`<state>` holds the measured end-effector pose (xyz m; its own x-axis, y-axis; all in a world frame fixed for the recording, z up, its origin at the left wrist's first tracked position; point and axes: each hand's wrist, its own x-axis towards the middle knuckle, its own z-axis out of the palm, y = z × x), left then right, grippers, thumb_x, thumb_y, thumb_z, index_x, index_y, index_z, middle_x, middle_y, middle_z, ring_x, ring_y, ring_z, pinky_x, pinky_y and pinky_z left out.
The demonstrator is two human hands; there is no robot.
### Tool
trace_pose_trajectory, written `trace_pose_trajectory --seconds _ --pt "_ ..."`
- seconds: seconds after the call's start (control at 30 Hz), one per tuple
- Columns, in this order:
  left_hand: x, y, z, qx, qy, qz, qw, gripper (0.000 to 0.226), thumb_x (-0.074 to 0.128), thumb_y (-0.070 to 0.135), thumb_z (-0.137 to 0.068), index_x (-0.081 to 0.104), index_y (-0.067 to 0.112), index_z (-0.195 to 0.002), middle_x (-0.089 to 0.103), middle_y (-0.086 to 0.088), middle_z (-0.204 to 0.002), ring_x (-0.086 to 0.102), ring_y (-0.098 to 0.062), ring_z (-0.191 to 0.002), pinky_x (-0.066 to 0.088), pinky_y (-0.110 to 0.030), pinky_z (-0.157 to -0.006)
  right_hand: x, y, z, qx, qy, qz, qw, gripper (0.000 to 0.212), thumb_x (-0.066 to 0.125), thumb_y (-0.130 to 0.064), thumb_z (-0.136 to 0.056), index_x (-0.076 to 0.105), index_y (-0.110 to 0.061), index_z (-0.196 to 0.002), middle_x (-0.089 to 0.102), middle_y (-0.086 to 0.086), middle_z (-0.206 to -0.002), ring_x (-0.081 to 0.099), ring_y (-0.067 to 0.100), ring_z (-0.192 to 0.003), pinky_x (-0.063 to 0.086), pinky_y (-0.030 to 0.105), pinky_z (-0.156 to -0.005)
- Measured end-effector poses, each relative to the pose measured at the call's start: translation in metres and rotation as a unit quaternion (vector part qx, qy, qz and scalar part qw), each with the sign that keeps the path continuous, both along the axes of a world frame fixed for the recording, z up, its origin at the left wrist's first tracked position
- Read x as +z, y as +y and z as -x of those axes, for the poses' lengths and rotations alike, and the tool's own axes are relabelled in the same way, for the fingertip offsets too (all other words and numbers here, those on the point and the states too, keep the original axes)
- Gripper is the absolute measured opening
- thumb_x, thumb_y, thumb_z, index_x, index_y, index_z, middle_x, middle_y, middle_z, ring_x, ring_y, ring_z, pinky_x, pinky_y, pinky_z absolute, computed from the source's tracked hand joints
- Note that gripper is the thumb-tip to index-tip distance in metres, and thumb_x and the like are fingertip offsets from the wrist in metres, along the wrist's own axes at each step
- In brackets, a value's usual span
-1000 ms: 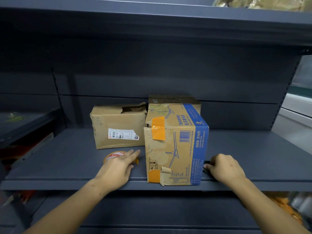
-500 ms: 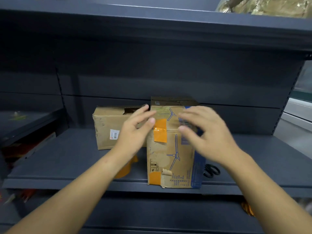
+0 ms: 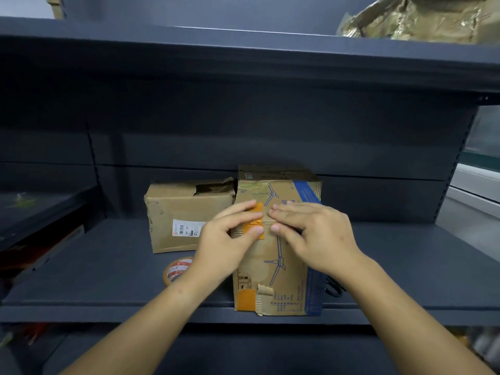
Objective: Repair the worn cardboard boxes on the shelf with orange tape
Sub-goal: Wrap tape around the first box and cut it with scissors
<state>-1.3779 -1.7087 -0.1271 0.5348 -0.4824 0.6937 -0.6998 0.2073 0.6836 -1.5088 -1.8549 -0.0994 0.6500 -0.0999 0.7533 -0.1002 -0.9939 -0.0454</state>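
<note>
Cardboard box with the blue windmill print [image 3: 281, 266] is standing at the front edge of the dark shelf [image 3: 108, 266], touching a torn plain box [image 3: 186, 212] on its left. I am pressing my left hand [image 3: 224, 239] and right hand [image 3: 313, 234], fingers straight, onto its upper front around an orange tape patch [image 3: 255, 221]. The tape roll [image 3: 177, 269] is lying by my left wrist, and something black, perhaps scissors [image 3: 334, 289], is peeking out beside the box.
</note>
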Motion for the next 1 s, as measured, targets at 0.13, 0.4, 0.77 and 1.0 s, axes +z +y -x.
trace_pose_trajectory --seconds 0.13,0.4,0.77,1.0 --pt "-0.002 -0.002 0.003 0.017 -0.007 0.008 1.000 0.037 0.079 0.004 -0.081 0.074 0.024 -0.112 0.059 0.010 -0.136 0.049 0.008 -0.127 0.037 -0.005 -0.099 0.001 0.005 -0.001 -0.010 0.000 0.006 1.000 0.024 0.071 -0.040 -0.091 0.077 -0.032 -0.112 0.073 -0.014 -0.117 0.067 0.009 -0.116 0.055 0.030 -0.092" --pt "-0.008 -0.004 0.005 0.045 0.041 0.054 0.997 0.075 0.079 0.000 -0.078 0.054 0.047 -0.130 0.043 0.013 -0.144 0.045 0.004 -0.131 0.046 -0.024 -0.105 0.005 0.026 -0.018 0.016 0.024 0.039 0.999 0.025 0.064 -0.033 -0.094 0.078 -0.022 -0.112 0.075 -0.003 -0.116 0.071 0.022 -0.105 0.057 0.042 -0.091" --pt "-0.023 -0.001 0.003 -0.058 0.209 0.078 0.973 0.072 0.079 -0.002 -0.079 0.044 0.047 -0.118 0.077 -0.007 -0.095 0.074 -0.019 -0.085 0.059 -0.029 -0.072 0.005 0.031 -0.021 -0.005 0.003 -0.028 1.000 0.020 0.066 -0.036 -0.087 0.081 -0.030 -0.098 0.077 -0.015 -0.104 0.072 0.011 -0.099 0.059 0.034 -0.081" --pt "-0.015 0.001 0.007 -0.085 0.195 0.068 0.975 0.078 0.074 -0.009 -0.081 0.041 0.043 -0.128 0.077 -0.008 -0.091 0.074 -0.020 -0.083 0.061 -0.031 -0.076 0.005 0.028 -0.020 -0.008 0.016 -0.035 0.999 0.023 0.072 -0.037 -0.086 0.080 -0.030 -0.106 0.075 -0.013 -0.113 0.070 0.014 -0.107 0.057 0.035 -0.087"
